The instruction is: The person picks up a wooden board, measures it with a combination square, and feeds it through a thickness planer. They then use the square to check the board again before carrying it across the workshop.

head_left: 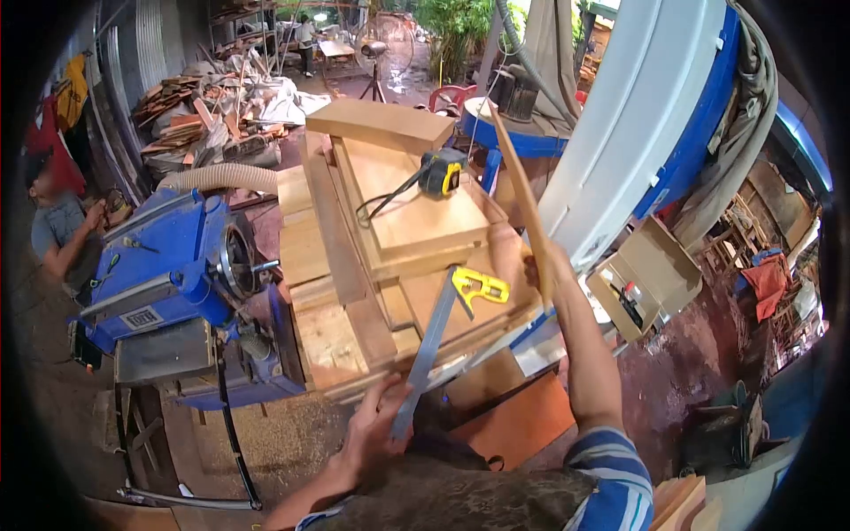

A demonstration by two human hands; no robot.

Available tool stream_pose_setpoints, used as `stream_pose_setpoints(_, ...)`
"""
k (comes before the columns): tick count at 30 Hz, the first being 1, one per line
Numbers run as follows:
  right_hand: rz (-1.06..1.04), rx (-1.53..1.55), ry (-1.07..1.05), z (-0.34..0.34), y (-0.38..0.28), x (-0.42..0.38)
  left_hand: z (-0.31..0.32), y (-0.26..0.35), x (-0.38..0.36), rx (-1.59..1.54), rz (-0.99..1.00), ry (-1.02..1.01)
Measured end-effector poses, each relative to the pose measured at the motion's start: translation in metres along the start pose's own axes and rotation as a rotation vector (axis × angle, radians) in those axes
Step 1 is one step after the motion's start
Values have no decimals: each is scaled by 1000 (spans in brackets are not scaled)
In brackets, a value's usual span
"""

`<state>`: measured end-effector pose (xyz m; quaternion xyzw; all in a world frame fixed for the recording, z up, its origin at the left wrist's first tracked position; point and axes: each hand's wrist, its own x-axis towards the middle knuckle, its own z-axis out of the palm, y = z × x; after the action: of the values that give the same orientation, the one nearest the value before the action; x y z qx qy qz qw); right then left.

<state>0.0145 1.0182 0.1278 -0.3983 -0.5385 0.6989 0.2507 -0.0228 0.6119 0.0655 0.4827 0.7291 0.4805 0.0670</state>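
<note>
My left hand (370,427) is closed at the lower end of the steel blade of a combination square (429,341). The square's yellow head (481,288) lies over the front of the stacked boards. In my right hand (560,265) is a long, narrow wooden board (521,181), tilted up with its edge towards me; it hides part of the fingers. Between my hands, a black and yellow tape measure (442,173) with a strap rests on a pale wooden board (416,217). Behind it a thick wooden block (381,122) lies across the stack.
A blue machine (164,265) with a handwheel and ribbed hose (217,177) stands left, a person (66,221) beside it. On the right are a tall white and blue machine (633,106) and an open cardboard box (668,265). Scrap wood (190,115) is heaped behind.
</note>
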Motion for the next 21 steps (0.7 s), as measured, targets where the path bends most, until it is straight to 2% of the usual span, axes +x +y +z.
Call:
stream_pose_setpoints(1, -67, -28, 19, 27, -19, 22, 4, -4, -3, 19, 26, 20)
stream_pose_setpoints(3, -52, 6, -64, 36, -22, 137, 10, -5, -9, 56, 25, 26)
stream_pose_setpoints(5, 23, 93, -140, 49, -42, 206, 15, -8, -6, 150, 61, 65)
stream_pose_setpoints(6, -38, 192, -81, 65, -43, 253, 17, -8, -5, 208, 71, 87)
stream_pose_setpoints(8, 3, 243, -142, 81, -43, 345, 12, 22, 5, 256, -13, 164)
stream_pose_setpoints(9, 6, 348, -67, 93, -43, 376, 13, 33, 12, 293, -38, 211)
stream_pose_setpoints(10, 16, 346, -81, 99, -45, 393, 14, 44, 14, 326, -73, 251)
stream_pose_setpoints(12, -22, 363, 85, 121, -51, 423, 20, 57, 18, 414, -139, 255)
stream_pose_setpoints(14, 87, 394, 22, 130, -48, 452, 24, 70, 25, 494, -215, 250)
stream_pose_setpoints(16, 99, 414, 19, 138, -38, 514, 29, 78, 35, 512, -275, 293)
stream_pose_setpoints(17, 131, 491, -128, 140, -50, 496, 34, 76, 36, 518, -282, 303)
stream_pose_setpoints(18, 135, 486, -139, 137, -59, 485, 39, 72, 32, 549, -289, 345)
stream_pose_setpoints(20, 313, 509, -343, 131, -67, 483, 45, 73, 33, 584, -314, 394)
stream_pose_setpoints(21, 338, 592, -335, 134, -71, 485, 44, 77, 38, 585, -334, 395)
